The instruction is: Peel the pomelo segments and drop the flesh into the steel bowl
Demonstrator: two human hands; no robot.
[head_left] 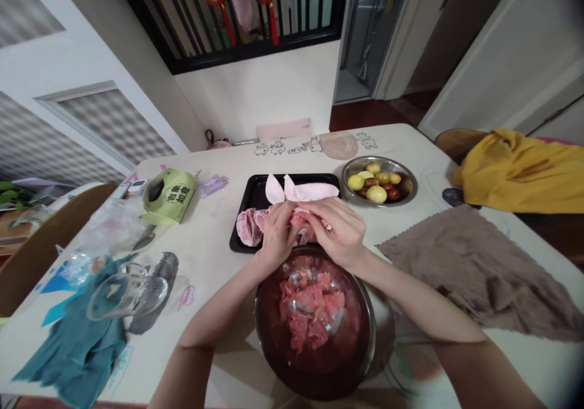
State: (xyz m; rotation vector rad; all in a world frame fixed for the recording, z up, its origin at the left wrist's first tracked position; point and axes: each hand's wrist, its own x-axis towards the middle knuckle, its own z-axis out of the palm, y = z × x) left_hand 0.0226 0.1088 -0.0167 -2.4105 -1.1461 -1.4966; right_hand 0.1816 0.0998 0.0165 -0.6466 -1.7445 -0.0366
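My left hand (277, 231) and my right hand (341, 231) meet over the near edge of a black tray (250, 197), fingers bent and closed on a pink pomelo segment (300, 218). The fingers partly cover it. On the tray lie thick pale pieces of pomelo peel (316, 191) at the back and pinkish segments or membranes (249, 227) at the left. Just below my hands stands a metal bowl (269, 343) with loose pink pomelo flesh (311, 313) in it.
A steel bowl of small green and brown fruits (376, 194) stands right of the tray. A brown cloth (474, 269) covers the right side. At left are a glass pitcher (128, 296), a teal cloth (86, 342), a green paper container (176, 196) and a plastic bag (112, 226).
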